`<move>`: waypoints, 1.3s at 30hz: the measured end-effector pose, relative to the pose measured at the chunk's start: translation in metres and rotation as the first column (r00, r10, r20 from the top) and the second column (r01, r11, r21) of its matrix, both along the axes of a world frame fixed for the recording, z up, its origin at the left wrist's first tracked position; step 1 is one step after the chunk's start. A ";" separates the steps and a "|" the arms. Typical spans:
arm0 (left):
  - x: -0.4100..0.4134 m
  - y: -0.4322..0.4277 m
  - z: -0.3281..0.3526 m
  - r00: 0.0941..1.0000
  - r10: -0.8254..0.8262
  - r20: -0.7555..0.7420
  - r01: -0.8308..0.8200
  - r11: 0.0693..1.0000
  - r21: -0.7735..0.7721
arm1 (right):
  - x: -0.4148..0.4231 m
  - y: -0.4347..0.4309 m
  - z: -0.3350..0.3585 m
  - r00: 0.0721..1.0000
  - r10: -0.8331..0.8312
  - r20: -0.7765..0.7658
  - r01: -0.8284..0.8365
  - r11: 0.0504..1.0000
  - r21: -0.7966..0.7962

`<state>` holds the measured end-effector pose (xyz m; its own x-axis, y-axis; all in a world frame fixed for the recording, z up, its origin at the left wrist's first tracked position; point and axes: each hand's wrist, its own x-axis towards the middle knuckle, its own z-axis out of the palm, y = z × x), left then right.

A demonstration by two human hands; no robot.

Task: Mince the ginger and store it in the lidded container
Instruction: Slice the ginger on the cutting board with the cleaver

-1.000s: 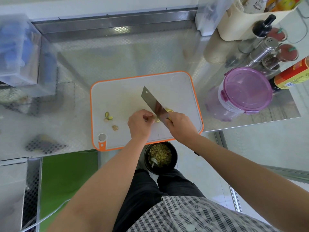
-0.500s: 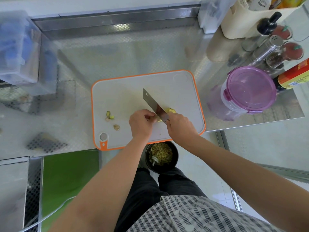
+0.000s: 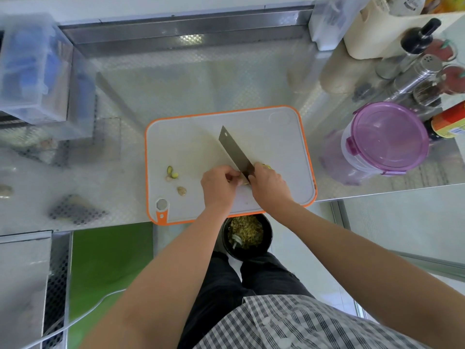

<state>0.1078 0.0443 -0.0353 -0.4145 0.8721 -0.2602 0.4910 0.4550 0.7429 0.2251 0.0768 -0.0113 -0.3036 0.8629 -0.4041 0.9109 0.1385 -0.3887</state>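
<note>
On a white orange-rimmed plastic cutting board [image 3: 276, 137], right hand [image 3: 270, 185] curled round the handle of steel rectangular cleaver [image 3: 234, 152], left hand [image 3: 219, 185] with bent fingers pinching small pale ginger piece [image 3: 245, 182] between both hands, touching the blade, purple-lidded clear container [image 3: 387, 139] well apart.

Bright, even light, soft and a little washed out. The steel counter [image 3: 176, 96] looks milky, and one hard white glare spot sits on the back ledge [image 3: 191, 37]. Shadows are faint. My left hand [image 3: 219, 185] dims the ginger [image 3: 243, 182] it pinches, and the cleaver [image 3: 234, 152] gripped in my right hand [image 3: 269, 185] shows flat grey. The wide lens bends the edges (my forearms [image 3: 176, 273] swell towards the bottom). The clear box [image 3: 30, 71] at far left is smeared and out of focus.
</note>
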 end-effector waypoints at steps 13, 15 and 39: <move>0.002 0.000 0.003 1.000 0.022 0.003 -0.022 1.000 0.003 | 0.020 -0.007 0.018 0.997 0.069 -0.046 -0.068 0.997 0.029; 0.003 0.000 0.003 1.000 0.020 -0.003 -0.020 1.000 0.012 | 0.018 -0.008 0.018 0.997 0.065 -0.044 -0.063 0.997 0.039; 0.000 0.003 0.001 0.999 -0.002 -0.044 0.002 1.000 0.002 | -0.003 -0.006 0.001 0.999 0.000 0.041 0.000 1.000 -0.010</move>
